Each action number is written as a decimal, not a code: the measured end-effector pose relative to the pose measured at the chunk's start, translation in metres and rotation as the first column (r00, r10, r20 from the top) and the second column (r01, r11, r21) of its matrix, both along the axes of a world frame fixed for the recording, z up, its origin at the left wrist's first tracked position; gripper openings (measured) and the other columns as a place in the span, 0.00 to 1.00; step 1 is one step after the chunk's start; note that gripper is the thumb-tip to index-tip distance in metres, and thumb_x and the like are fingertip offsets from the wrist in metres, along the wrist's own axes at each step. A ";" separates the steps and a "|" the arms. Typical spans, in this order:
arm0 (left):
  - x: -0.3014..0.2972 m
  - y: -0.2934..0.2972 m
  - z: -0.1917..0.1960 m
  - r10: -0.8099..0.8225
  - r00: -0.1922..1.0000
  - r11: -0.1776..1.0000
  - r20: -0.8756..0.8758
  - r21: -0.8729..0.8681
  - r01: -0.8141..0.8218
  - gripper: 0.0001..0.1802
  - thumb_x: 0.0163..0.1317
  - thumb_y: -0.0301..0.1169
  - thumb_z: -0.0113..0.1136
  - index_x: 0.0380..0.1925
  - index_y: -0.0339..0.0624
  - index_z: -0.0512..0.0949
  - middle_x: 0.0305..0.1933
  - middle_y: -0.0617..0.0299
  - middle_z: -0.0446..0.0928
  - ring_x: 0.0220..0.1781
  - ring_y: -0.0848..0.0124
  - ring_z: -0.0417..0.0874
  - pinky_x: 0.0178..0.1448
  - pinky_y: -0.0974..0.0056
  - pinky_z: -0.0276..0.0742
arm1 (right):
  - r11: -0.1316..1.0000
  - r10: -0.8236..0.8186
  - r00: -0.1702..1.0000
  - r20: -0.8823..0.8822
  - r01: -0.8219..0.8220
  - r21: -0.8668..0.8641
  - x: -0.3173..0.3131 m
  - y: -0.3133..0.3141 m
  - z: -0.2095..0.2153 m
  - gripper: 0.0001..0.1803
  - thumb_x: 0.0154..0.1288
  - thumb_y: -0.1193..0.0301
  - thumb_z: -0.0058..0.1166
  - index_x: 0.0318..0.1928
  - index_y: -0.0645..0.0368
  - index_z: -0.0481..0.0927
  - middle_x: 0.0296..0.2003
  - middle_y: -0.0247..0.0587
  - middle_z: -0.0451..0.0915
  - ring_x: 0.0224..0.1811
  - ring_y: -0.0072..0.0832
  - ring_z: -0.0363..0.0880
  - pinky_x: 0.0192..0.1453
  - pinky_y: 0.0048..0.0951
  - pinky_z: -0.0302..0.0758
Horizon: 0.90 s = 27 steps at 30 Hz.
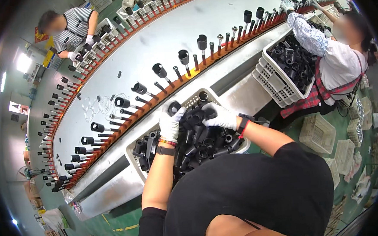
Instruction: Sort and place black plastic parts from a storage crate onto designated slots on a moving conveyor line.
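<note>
Both my hands wear white gloves above a white plastic crate heaped with black plastic sleeve-like parts. My left hand is closed around a black cup-shaped sleeve at the crate's far left side. Over the right half of the heap, my right hand grips another black sleeve, partly covered by the glove. One more black sleeve stands near the crate's far corner. Just beyond the crate, metal rods with black sockets stand in a row along an orange-brown rail.
The rail curves around a wide pale table. At right, a person reaches toward the rail beside a second full crate; another person works across the table. White crates lie on the green floor.
</note>
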<state>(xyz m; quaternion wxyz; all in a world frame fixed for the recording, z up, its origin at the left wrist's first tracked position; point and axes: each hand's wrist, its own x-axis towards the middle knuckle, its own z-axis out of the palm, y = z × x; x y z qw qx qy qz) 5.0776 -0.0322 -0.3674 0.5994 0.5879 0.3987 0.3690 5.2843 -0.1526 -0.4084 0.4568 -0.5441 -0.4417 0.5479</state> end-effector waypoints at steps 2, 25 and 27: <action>0.019 0.009 0.004 -0.064 0.990 0.977 0.123 -0.197 0.087 0.17 0.61 0.30 0.70 0.46 0.41 0.74 0.43 0.60 0.80 0.40 0.72 0.82 0.48 0.67 0.80 | 0.987 -0.076 0.997 -0.030 0.080 0.140 0.014 -0.009 -0.014 0.30 0.54 0.63 0.72 0.53 0.63 0.75 0.46 0.41 0.81 0.52 0.28 0.78 0.59 0.31 0.75; 0.253 0.162 -0.049 0.169 0.985 0.975 0.037 0.139 -0.173 0.11 0.59 0.25 0.68 0.38 0.41 0.75 0.30 0.65 0.78 0.30 0.77 0.75 0.36 0.69 0.75 | 0.913 -0.391 0.919 -0.045 0.393 0.111 0.087 -0.035 -0.057 0.14 0.53 0.72 0.70 0.39 0.58 0.79 0.30 0.31 0.80 0.32 0.17 0.76 0.39 0.24 0.77; 0.239 0.161 -0.068 0.196 0.973 0.957 0.125 0.194 -0.217 0.11 0.58 0.26 0.70 0.36 0.41 0.76 0.30 0.67 0.76 0.33 0.77 0.75 0.41 0.68 0.75 | 0.863 -0.488 0.873 0.009 0.480 0.159 0.105 -0.015 -0.056 0.11 0.54 0.76 0.68 0.37 0.57 0.79 0.30 0.31 0.80 0.33 0.19 0.77 0.41 0.24 0.76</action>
